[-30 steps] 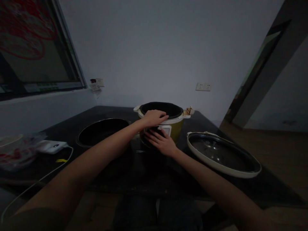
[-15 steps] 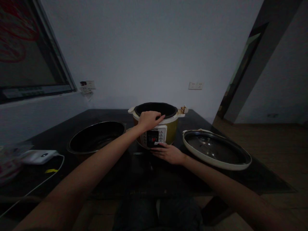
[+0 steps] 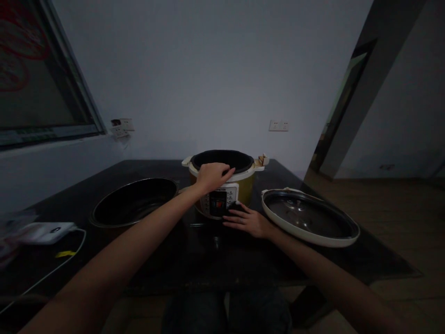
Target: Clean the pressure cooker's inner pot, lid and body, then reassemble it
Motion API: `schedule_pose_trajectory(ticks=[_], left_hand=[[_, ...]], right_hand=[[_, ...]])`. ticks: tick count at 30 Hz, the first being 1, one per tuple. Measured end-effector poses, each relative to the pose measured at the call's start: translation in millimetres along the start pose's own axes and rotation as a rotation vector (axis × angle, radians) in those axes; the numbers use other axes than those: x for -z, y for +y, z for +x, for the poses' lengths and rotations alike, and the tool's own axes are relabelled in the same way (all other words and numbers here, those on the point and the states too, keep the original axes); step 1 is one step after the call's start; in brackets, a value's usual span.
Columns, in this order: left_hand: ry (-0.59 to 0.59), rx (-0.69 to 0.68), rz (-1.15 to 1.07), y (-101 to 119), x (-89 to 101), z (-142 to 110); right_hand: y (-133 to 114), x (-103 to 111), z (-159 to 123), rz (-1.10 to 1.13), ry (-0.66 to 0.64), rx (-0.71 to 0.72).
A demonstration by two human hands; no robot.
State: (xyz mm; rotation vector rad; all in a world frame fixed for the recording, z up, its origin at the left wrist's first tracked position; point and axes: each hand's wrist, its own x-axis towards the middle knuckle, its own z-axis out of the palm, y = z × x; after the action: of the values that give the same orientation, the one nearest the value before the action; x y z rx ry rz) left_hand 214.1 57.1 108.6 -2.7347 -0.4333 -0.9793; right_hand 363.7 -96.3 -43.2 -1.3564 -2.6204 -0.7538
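An electric pressure cooker (image 3: pixel 246 189) with yellow-green sides, a white rim and a dark inside stands uncovered on the black table. My left hand (image 3: pixel 212 177) is closed over its front rim, the thumb pointing right. Low on the cooker's front, my right hand (image 3: pixel 251 222) lies against the lower right of the control panel (image 3: pixel 219 203), fingers stretched together. Between its thumb and fingers shows the white edge of a small cloth (image 3: pixel 238 202); most of it is hidden under the hand.
To the left sits a dark inner pot (image 3: pixel 134 202). The cooker's round lid (image 3: pixel 309 218) lies inside up on the right. A white device (image 3: pixel 48 232) with a cable and a plastic bag (image 3: pixel 10 236) are at far left. Sockets (image 3: pixel 278 125) are on the wall behind.
My right hand has slid down and right from the upper control panel, uncovering it, the white edge moving along. My left hand keeps hold of the rim. The view has shifted right.
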Motion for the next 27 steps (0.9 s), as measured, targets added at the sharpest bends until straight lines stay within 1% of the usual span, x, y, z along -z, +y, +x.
schedule_pose_trajectory(ticks=[1, 3, 6, 8, 10, 13, 16, 20, 23, 25, 27], left_hand=[[-0.006, 0.004, 0.004, 1, 0.4, 0], [-0.027, 0.024, 0.009, 2, 1.2, 0], [-0.056, 0.054, 0.006, 3, 2.4, 1], [-0.065, 0.067, 0.002, 3, 3.0, 1], [-0.075, 0.082, -0.004, 2, 3.2, 2], [-0.092, 0.111, -0.016, 0, 3.0, 4], [-0.104, 0.133, -0.027, -2, 2.3, 5], [-0.111, 0.146, -0.029, -2, 0.8, 5], [-0.113, 0.140, -0.029, -3, 0.2, 5], [-0.112, 0.138, -0.031, -3, 0.4, 5], [-0.106, 0.134, -0.030, -2, 1.3, 5]], right_hand=[[1, 2, 2, -0.017, 0.023, -0.027], [4, 7, 10, -0.056, 0.073, -0.124], [4, 12, 30, -0.094, 0.161, -0.320], [2, 14, 46, -0.095, 0.243, -0.459], [-1, 16, 61, -0.081, 0.326, -0.568], [-10, 20, 76, -0.047, 0.384, -0.658], [-24, 23, 89, 0.014, 0.426, -0.769], [-45, 26, 114, 0.126, 0.567, -1.012], [-57, 16, 128, 0.232, 0.682, -1.202], [-64, -1, 129, 0.301, 0.740, -1.299], [-73, -23, 127, 0.331, 0.757, -1.318]])
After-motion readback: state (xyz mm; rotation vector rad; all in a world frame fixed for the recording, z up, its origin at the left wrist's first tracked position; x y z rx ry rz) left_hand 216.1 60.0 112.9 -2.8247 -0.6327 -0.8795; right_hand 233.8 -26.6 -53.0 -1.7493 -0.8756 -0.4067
